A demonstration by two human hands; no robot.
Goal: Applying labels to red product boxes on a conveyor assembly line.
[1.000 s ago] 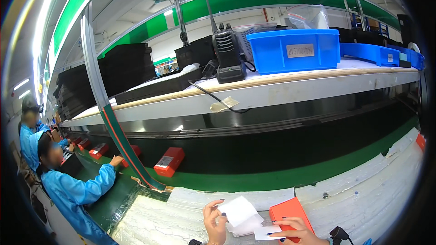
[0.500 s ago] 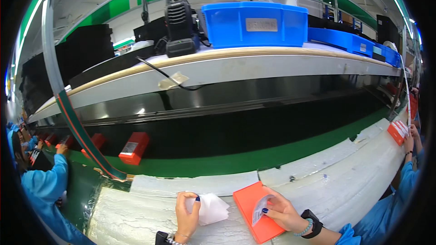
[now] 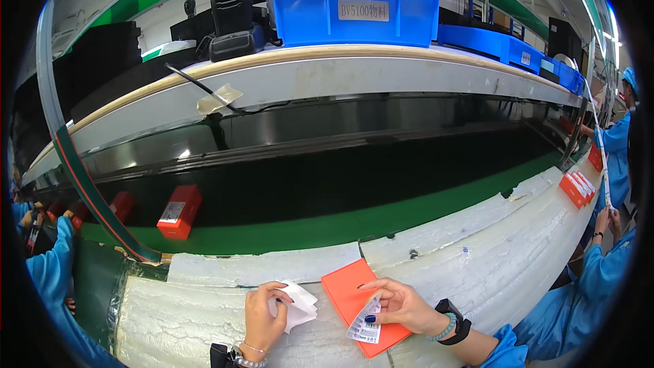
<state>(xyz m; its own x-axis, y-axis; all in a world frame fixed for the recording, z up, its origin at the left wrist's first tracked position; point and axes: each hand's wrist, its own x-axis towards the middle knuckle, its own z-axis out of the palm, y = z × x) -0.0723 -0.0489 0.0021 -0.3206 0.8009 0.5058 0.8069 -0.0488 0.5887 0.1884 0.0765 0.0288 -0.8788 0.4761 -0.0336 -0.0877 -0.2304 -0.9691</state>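
My left hand (image 3: 266, 317) pinches a folded piece of white paper (image 3: 300, 307), its loose corners pointing right. Just right of it, a flat red-orange box (image 3: 344, 285) lies on the padded white work surface (image 3: 204, 307). Over this box, my right hand (image 3: 402, 307) grips a white printed label (image 3: 364, 324) between thumb and fingers. The label hangs over the lower part of the box; I cannot tell whether its lower edge touches the lid. Part of the box is hidden beneath the right hand.
Beyond the work surface runs a green conveyor belt (image 3: 272, 237) carrying red boxes (image 3: 180, 212) at left. A shelf above holds a blue bin (image 3: 354, 17) and a black two-way radio (image 3: 235, 10). Several red boxes (image 3: 578, 189) stand at right. Co-workers in blue sleeves (image 3: 565, 303) sit on both sides.
The view has shifted a little. My right hand has turned the label so that its printed side lies more plainly in sight over the red box. My left hand still holds the paper.
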